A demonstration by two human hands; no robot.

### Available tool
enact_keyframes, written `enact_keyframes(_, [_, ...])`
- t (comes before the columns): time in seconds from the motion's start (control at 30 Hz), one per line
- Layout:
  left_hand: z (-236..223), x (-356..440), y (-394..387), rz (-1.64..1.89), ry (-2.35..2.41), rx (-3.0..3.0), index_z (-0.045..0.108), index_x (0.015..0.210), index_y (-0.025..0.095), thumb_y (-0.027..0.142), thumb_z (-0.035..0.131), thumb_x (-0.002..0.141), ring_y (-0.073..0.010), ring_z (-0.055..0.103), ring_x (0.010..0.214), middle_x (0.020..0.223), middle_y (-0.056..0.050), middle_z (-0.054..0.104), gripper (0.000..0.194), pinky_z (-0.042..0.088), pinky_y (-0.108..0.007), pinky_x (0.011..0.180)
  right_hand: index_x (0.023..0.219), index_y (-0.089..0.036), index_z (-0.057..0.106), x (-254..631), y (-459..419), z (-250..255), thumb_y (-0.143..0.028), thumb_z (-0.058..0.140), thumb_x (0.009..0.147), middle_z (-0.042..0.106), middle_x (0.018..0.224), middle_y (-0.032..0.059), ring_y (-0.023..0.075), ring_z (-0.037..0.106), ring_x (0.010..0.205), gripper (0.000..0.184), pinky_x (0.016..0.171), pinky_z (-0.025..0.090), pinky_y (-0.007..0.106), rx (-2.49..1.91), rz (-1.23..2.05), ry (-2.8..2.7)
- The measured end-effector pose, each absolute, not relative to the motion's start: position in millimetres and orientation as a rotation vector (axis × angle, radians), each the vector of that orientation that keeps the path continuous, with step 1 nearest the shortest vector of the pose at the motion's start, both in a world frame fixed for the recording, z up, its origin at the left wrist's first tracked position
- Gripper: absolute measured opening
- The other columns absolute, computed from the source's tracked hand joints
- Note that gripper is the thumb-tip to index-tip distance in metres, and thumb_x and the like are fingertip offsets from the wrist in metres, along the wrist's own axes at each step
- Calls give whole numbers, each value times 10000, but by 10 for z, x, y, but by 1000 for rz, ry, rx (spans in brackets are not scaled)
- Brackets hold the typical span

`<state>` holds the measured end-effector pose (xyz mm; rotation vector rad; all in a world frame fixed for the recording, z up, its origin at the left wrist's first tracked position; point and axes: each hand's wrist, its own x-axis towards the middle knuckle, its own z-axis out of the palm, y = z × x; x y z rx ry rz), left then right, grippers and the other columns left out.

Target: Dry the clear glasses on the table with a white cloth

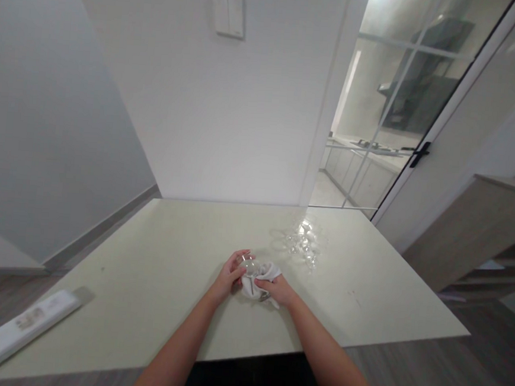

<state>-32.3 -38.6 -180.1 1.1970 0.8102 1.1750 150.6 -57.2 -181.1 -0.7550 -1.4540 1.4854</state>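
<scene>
Low over the front middle of the table, my left hand (229,276) is closed around a clear, round-bowled glass (250,267), most likely a stemmed one. My right hand (277,288) grips a white cloth (253,288), which is bunched against the glass and hangs below it. The cloth and my fingers hide part of the glass, so its full shape cannot be seen. Beyond my right hand, several clear glasses (303,243) lie or stand close together on the table, blurred by glare.
The pale table (183,235) meets a white wall (245,126) at the back. A long white box (19,329) lies over its left front corner. To the right are a glass-paned door (380,107) with a black handle (420,154) and a wooden shelf unit (482,217).
</scene>
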Motion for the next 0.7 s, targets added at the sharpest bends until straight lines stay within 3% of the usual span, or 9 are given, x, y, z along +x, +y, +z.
enact_keyframes(0.13, [-1781, -326, -368, 1222, 886, 1184, 539, 1194, 183, 417, 756, 670, -81, 546, 604, 1072, -87, 642, 614, 374, -182, 506, 918, -183, 689, 1488, -563, -1848, -401, 698, 740, 687, 886, 22, 157, 604, 834, 281, 869, 465, 336, -754, 1405, -1517])
enact_keyframes(0.3, [-1783, -328, -371, 1197, 784, 1179, 496, 1244, 195, 440, 724, 694, -41, 478, 522, 1184, -122, 615, 644, 336, -176, 461, 931, -185, 675, 1494, -561, -1847, -395, 716, 724, 684, 876, 11, 148, 604, 804, 298, 843, 473, 320, -757, 1461, -1460])
enact_keyframes(0.47, [-1770, -318, -380, 1190, 866, 1215, 492, 1230, 184, 424, 741, 685, -52, 483, 551, 1099, -94, 628, 646, 360, -174, 487, 967, -175, 675, 1498, -559, -1830, -416, 695, 740, 688, 917, 31, 160, 610, 844, 332, 865, 471, 334, -754, 1421, -1518])
enact_keyframes(0.6, [-1759, -331, -390, 1139, 810, 1228, 458, 1270, 196, 476, 683, 736, -26, 396, 486, 1181, -125, 607, 644, 323, -183, 460, 954, -168, 678, 1494, -567, -1814, -429, 696, 734, 688, 924, 39, 165, 611, 856, 342, 856, 478, 332, -774, 1397, -1536])
enact_keyframes(0.7, [-1766, -328, -391, 1168, 833, 1243, 466, 1247, 203, 479, 696, 726, -40, 445, 523, 1166, -106, 598, 632, 343, -185, 475, 984, -166, 676, 1492, -576, -1804, -433, 708, 719, 694, 934, 43, 171, 616, 859, 377, 876, 473, 343, -771, 1435, -1519])
